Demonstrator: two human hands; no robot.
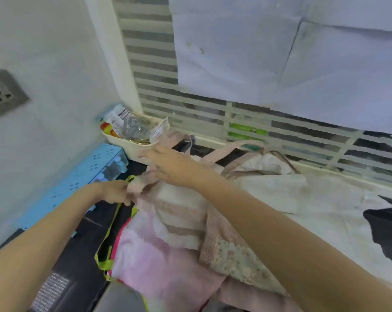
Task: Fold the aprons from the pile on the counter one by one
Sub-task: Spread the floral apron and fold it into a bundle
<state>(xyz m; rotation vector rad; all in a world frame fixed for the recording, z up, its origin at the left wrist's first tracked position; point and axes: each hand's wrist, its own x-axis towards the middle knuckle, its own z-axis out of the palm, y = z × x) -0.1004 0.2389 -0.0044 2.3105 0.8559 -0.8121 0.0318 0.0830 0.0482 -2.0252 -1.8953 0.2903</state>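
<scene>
While both arms reach forward over the bench (325, 212), the left hand (117, 191) pinches a bunched corner of the pink dotted apron (181, 212), fingers curled round the cloth. Just beside it, the right hand (172, 166) lies on the same bunch; its grip is hard to tell. Below the hands, a pale pink apron (150, 255) with lime-green straps lies underneath. Beyond the right hand sits a cream basket (132, 143) of packets.

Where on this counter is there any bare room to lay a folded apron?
Little: a dark strip of counter between the blue rack and the apron pile, and a dark patch at far right. The back corner is crowded by a cream basket.
</scene>
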